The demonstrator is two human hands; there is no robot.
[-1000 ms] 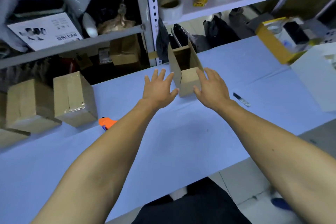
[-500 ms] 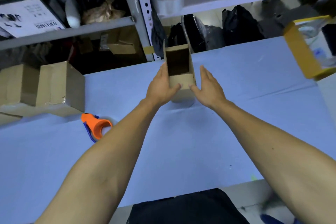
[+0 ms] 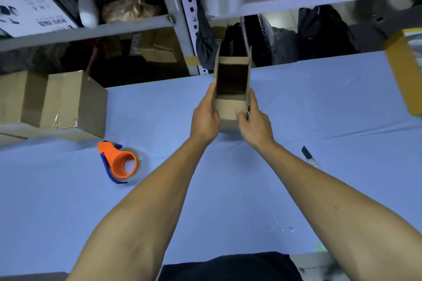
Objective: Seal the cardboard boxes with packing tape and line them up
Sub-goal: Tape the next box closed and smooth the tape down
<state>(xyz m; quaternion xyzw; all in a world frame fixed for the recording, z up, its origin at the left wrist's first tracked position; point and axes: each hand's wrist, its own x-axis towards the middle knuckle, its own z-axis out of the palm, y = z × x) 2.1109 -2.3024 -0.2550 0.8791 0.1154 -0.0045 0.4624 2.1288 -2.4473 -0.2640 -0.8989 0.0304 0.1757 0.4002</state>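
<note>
Both hands, left point(image 3: 205, 118) and right point(image 3: 255, 121), clasp the open box point(image 3: 230, 109) by its sides, steadying it for flap closing; tape dispenser point(image 3: 121, 163) lies within reach on the tabletop point(image 3: 228, 189).

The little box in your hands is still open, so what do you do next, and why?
Probably fold the flaps shut. The open box is held between the left hand and the right hand, flaps standing up, and the tape dispenser lies untouched.

Dim cool light, soft focus — wide-angle warped edges
</note>
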